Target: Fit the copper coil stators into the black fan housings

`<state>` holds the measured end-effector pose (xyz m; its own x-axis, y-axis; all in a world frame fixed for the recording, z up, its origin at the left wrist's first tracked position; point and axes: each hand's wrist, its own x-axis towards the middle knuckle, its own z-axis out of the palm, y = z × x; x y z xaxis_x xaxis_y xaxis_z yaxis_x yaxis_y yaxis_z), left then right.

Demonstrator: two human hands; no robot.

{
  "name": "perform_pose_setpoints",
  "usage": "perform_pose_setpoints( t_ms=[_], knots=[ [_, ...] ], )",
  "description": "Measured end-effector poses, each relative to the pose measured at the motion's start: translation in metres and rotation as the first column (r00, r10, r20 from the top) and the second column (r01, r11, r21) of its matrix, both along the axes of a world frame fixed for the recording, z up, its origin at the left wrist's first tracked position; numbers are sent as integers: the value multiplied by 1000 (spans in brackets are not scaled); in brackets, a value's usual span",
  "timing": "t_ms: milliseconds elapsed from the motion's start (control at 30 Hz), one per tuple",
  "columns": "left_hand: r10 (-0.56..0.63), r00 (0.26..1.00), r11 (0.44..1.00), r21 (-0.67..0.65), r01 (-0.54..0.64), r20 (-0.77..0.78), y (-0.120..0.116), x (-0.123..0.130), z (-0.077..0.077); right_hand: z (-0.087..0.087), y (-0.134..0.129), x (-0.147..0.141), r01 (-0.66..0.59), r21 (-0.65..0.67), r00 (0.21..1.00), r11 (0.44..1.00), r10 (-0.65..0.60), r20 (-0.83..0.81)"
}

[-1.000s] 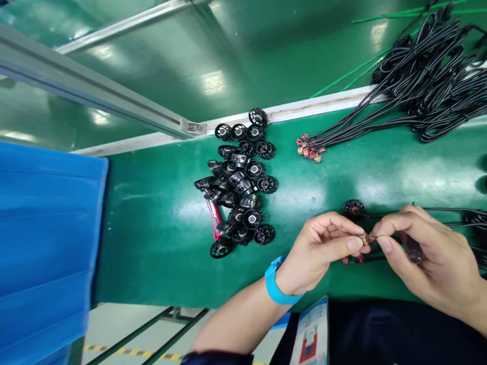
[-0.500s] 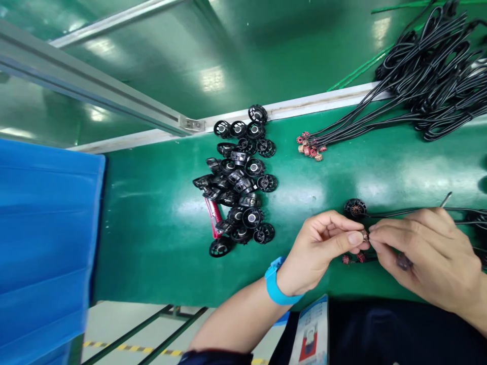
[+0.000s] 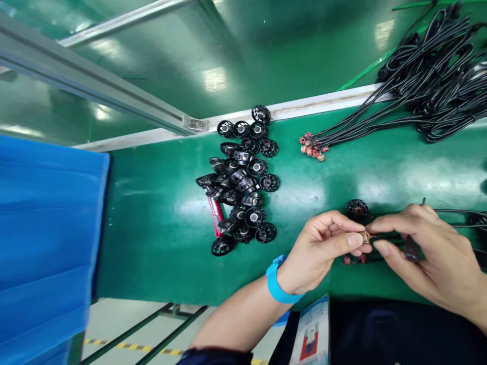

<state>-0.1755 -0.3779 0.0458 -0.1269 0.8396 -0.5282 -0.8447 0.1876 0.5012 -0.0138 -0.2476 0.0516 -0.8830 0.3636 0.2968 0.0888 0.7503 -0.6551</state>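
Observation:
My left hand (image 3: 327, 243) pinches a small copper-wound coil (image 3: 366, 237) between thumb and fingers. Right beside it is my right hand (image 3: 429, 248), its thumb and index finger a little apart near the coil's cable end. A dark-handled tool (image 3: 411, 249) with a thin metal tip rests in the right hand, held by the curled fingers. Just beyond my hands, a black round housing (image 3: 357, 208) with a copper coil inside lies on the green table. Two red coils (image 3: 347, 260) lie below my left fingertips.
Many black round housings (image 3: 254, 217) are heaped mid-table around a red tool (image 3: 216, 215). Bundled black cables (image 3: 437, 76) with red coils (image 3: 310, 146) spread at the upper right. A metal post (image 3: 114, 86) rises at the left, near a blue sheet (image 3: 45, 243).
My right thumb and index finger have parted and drawn back from the coil, showing more of it. The tool's tip has shifted left in view.

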Motion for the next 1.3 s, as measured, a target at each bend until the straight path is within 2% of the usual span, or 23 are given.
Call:
perform_pose_setpoints(
  t_ms=[133, 267, 433, 533, 767, 933, 1100, 1300],
  knots=[
    [-19, 999, 1000, -15, 18, -26, -2, 1, -2, 1, 2, -1, 5, 31, 1000, 1000, -5, -7],
    [-7, 985, 1000, 26, 12, -172, -4, 5, -4, 5, 2, -2, -14, -32, 999, 999, 12, -48],
    [56, 883, 997, 75, -24, -466, -4, 6, 1, 7, 2, -2, 40, -77, 997, 996, -45, -58],
    [61, 833, 997, 79, -21, -551, -5, 6, 3, 7, 3, -1, 41, -84, 998, 996, -45, -46],
    [63, 756, 994, 110, 11, -651, -5, 3, 3, 12, 3, -4, 54, -116, 997, 992, -60, -48],
    [56, 767, 994, 111, 19, -639, -5, 3, 3, 12, 5, -3, 47, -110, 998, 993, -51, -33],
    [39, 724, 994, 100, 42, -689, -7, 1, 3, 11, 5, -4, 34, -65, 999, 997, -36, -40],
    [18, 738, 993, 97, 64, -675, -6, 0, 2, 11, 7, -3, 28, -103, 999, 994, -31, -23]
  ],
)
